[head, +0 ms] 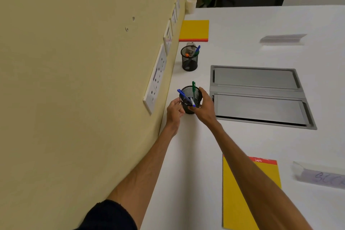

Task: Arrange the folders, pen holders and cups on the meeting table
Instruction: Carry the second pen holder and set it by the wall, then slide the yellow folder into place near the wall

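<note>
A black mesh pen holder with blue and green pens stands on the white table near the wall. My right hand wraps its right side. My left hand pinches its left rim by a blue pen. A second black mesh pen holder stands further back. One yellow folder lies beyond it, and another yellow folder lies near me, partly under my right forearm. A pale paper cup sits at the table's far corner by the wall.
A yellow wall with white socket plates runs along the table's left edge. Two grey metal cable flaps are set into the table to the right of the holders. Folded paper name cards stand at the right. A plant stands behind the table.
</note>
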`<act>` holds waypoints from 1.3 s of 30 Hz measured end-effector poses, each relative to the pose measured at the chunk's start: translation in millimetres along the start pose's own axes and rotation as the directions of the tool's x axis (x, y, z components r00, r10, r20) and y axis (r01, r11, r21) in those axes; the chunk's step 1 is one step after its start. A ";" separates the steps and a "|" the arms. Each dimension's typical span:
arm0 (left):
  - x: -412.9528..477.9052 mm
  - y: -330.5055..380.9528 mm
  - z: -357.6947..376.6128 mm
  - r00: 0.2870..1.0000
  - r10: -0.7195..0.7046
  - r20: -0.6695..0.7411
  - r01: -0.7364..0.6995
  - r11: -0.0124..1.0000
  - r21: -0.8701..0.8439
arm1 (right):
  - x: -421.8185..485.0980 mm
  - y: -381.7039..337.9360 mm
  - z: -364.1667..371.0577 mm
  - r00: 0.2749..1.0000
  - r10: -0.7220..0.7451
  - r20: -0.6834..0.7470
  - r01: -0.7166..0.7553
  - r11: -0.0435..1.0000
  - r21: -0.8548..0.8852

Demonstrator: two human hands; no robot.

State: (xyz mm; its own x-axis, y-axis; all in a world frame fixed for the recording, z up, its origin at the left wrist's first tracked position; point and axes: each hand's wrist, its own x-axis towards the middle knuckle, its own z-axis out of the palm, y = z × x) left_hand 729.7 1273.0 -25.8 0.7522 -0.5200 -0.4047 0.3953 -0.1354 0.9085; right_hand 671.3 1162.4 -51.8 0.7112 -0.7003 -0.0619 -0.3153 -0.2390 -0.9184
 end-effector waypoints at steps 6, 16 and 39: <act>0.1 -2.5 1.6 1.000 -0.015 -0.014 0.015 1.000 0.011 | 3.3 4.0 -0.2 1.000 -0.005 0.004 0.005 0.999 -0.043; -21.4 -11.0 10.5 0.997 -0.026 -0.078 0.029 0.999 0.041 | -7.5 10.3 -11.5 0.992 0.060 0.115 -0.050 0.995 -0.090; -192.3 -59.2 79.3 1.000 0.005 -0.011 -0.002 0.978 0.207 | -208.7 29.0 -180.0 0.968 0.230 -0.104 -0.240 0.967 -0.090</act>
State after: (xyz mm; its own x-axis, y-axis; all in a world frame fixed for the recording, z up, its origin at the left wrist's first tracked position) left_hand 519.9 1314.1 6.4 0.7595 -0.5117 -0.4016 0.2761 -0.3055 0.9113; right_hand 400.6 1180.5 4.7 0.5504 -0.8023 -0.2311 -0.5319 -0.1236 -0.8377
